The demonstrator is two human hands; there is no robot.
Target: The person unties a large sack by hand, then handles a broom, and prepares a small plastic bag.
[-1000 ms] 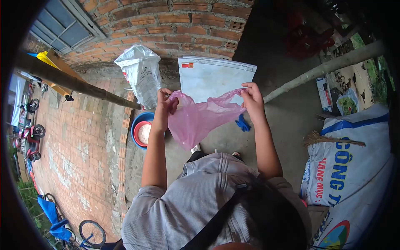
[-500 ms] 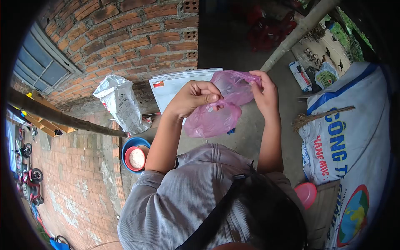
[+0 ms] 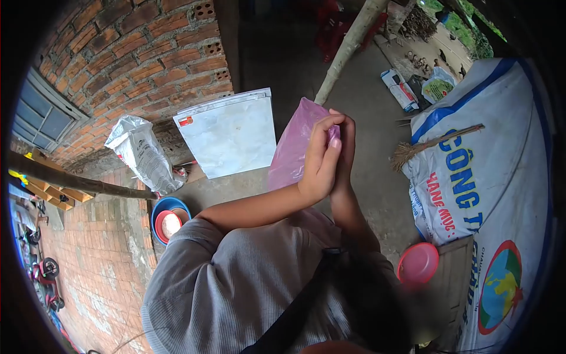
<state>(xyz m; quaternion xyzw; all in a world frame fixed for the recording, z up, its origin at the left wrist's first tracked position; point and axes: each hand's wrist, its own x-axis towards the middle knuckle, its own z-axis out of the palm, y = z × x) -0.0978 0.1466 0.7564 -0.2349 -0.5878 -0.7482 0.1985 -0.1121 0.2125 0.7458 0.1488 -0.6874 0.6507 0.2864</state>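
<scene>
A thin pink plastic bag [image 3: 293,148] hangs to the left of my two hands, its lower part reaching down behind my left forearm. My left hand [image 3: 318,168] is bent over the bag's gathered edge, thumb up against the fingers. Right behind it, touching it, my right hand [image 3: 346,154] closes on the same edge, and its fingers are partly covered by the left hand. A small bunched bit of pink film shows between the fingertips.
White tile-like panels [image 3: 230,138] lean by the brick wall [image 3: 147,53], beside a silver-white sack [image 3: 141,154]. A blue basin [image 3: 184,206] holds a red bowl [image 3: 160,219] with white grains. Right stand a printed tarp [image 3: 507,147], a small broom [image 3: 436,144], a pink basin [image 3: 418,264]; a pole [image 3: 351,50] rises ahead.
My hands came together; before, they were apart with the bag spread between them. The bag is now narrower and hangs to the left. The view has shifted right.
</scene>
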